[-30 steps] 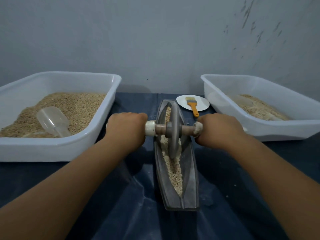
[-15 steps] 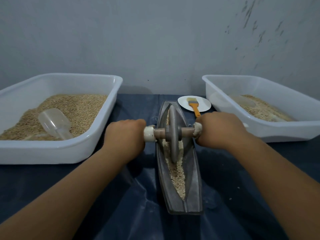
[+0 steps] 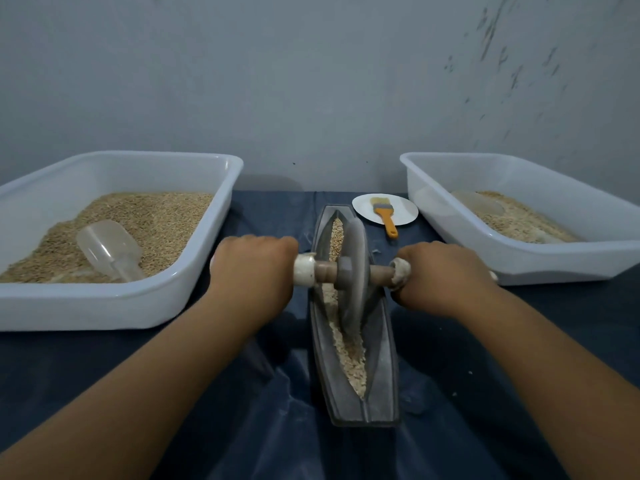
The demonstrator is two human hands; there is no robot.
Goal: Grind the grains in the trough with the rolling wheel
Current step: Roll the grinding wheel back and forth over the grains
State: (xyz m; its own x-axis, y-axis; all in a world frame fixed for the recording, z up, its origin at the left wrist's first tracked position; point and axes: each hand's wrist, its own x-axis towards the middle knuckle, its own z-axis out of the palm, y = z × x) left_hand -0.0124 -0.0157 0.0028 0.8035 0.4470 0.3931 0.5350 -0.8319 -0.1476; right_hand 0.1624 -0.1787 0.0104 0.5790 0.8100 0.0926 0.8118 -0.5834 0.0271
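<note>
A grey boat-shaped trough (image 3: pixel 382 382) lies lengthwise on the dark cloth in front of me. Pale grains (image 3: pixel 353 358) fill its narrow groove. The grey rolling wheel (image 3: pixel 353 271) stands upright in the groove, around the trough's middle, on a wooden axle with white-wrapped ends. My left hand (image 3: pixel 252 271) grips the left end of the axle. My right hand (image 3: pixel 443 275) grips the right end. The fingers of both hands are hidden under the handles.
A white tub (image 3: pixel 114 306) of grain with a clear scoop (image 3: pixel 107 249) sits at the left. Another white tub (image 3: pixel 554 261) with some grain and a scoop sits at the right. Behind the trough, a white plate (image 3: pixel 403 211) carries an orange-handled brush (image 3: pixel 384 214). A grey wall stands close behind.
Over the last second the wheel and both hands have travelled a little away from me along the trough.
</note>
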